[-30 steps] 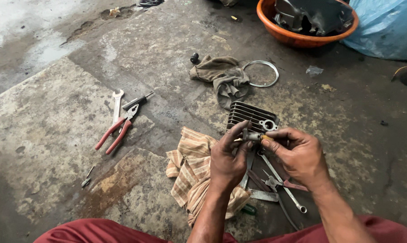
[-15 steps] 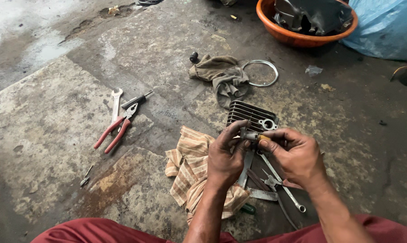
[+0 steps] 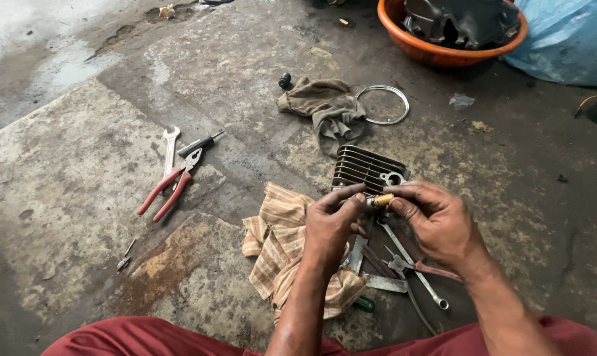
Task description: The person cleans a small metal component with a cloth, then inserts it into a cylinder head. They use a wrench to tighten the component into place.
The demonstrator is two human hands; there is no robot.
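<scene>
**Both hands pinch small brass part over finned block**

Above the concrete floor, near frame centre, left hand and right hand meet on a small brass-coloured cylindrical fitting. Both are closed on it with fingertips, left from one end, right from the other. It sits in the air just in front of the dark finned metal engine block, not touching it as far as I can tell.

Step looks like fingertip work on the fitting itself, twisting or seating something on it. Next move likely calls for a steady pinch and fine rotation, part is small and easy to drop.

Under the wrists: striped beige cloth, a slim silver spanner. Off to the left: red-handled pliers beside a small open-end wrench. Further back: crumpled grey rag, thin wire ring, orange plastic basin with dark engine parts.

Versus a second ago: hands sit in nearly the same spot, fingers shifted slightly on the fitting; tools and cloth unmoved.
</scene>
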